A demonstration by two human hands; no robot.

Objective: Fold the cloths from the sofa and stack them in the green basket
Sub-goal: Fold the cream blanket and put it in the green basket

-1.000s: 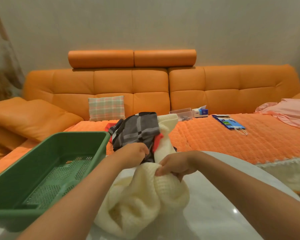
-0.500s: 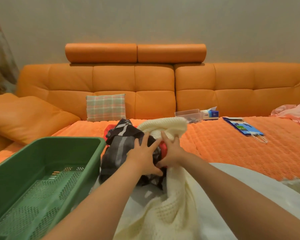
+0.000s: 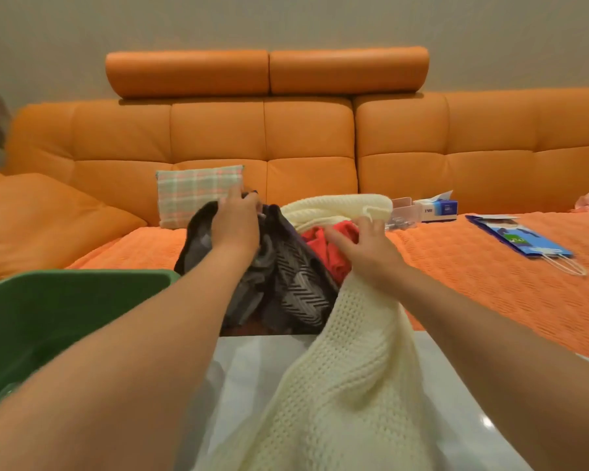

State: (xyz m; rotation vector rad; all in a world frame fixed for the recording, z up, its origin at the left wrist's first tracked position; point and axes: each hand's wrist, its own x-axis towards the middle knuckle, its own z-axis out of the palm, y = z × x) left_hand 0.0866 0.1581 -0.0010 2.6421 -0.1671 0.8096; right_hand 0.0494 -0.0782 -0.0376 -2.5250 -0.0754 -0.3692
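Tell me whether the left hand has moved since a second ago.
Yes. The left hand went forward, off the cream cloth; it now grips the dark cloth, reaching the cushion's right edge.

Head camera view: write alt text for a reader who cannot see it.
The left hand grips a dark grey cloth and the right hand touches a cream knit cloth, both heaped with a red cloth on an orange sofa. A green basket stands at left.
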